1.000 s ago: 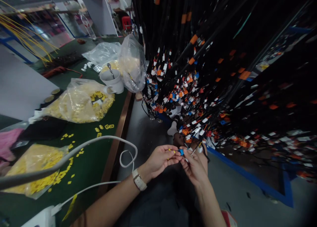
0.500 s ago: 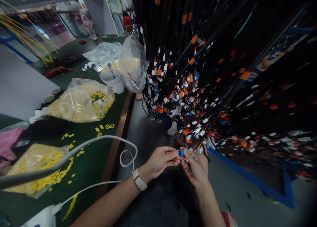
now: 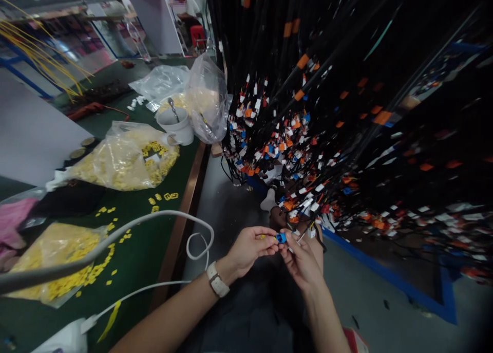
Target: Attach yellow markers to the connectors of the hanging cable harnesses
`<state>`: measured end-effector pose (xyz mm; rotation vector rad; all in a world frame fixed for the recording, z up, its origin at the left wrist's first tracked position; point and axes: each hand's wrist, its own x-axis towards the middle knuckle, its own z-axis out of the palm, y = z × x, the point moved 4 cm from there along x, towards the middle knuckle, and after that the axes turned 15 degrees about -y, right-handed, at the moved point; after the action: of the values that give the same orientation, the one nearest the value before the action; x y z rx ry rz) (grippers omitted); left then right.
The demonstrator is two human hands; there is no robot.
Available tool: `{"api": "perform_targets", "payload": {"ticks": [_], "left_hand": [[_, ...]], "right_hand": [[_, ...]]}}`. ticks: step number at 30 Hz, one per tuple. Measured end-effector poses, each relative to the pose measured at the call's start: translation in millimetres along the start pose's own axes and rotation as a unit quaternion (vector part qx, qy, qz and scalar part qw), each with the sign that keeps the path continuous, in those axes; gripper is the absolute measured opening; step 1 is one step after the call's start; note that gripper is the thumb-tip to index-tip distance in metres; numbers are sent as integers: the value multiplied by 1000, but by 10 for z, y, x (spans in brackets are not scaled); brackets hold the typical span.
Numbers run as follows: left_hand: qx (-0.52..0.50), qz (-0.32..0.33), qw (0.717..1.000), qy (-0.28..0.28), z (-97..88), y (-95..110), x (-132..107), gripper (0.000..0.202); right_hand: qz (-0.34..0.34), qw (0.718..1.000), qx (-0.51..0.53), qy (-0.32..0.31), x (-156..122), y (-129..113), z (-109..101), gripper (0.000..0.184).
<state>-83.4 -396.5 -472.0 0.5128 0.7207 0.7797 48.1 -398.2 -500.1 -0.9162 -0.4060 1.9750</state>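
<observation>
My right hand [image 3: 302,263] is closed, pinching a small blue connector [image 3: 281,238] that has thin wires running back toward the hanging cables. Close beside it on the left, my left hand [image 3: 248,249] has its thumb and fingers pressed together on a small yellow clip [image 3: 262,236]. The left fingertips are right at the connector's edge; whether they touch it I cannot tell. A watch [image 3: 217,281] is on my left wrist. Just past my hands hangs the dense bundle of black cables [image 3: 285,147] with white, orange and blue connector ends.
On the green bench [image 3: 142,240] at left lie bags of yellow pieces [image 3: 127,163], loose yellow pieces [image 3: 92,276] and a white mug [image 3: 175,126] with a spoon. A thick grey cable [image 3: 146,218] arcs over its edge. A blue frame [image 3: 389,276] stands low at right. A person [image 3: 188,6] sits far back.
The yellow clip shows more between my left fingers, which have shifted slightly left from the blue connector. In the background a standing person has gone from view and a seated one shows.
</observation>
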Motion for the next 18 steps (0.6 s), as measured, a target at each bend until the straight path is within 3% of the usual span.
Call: {"api": "perform_targets", "payload": {"ticks": [18], "left_hand": [[18,7,1000,25,-24,-6,6,35]], "right_hand": [[-3,1000,1,-7,-3,21,18,31]]}}
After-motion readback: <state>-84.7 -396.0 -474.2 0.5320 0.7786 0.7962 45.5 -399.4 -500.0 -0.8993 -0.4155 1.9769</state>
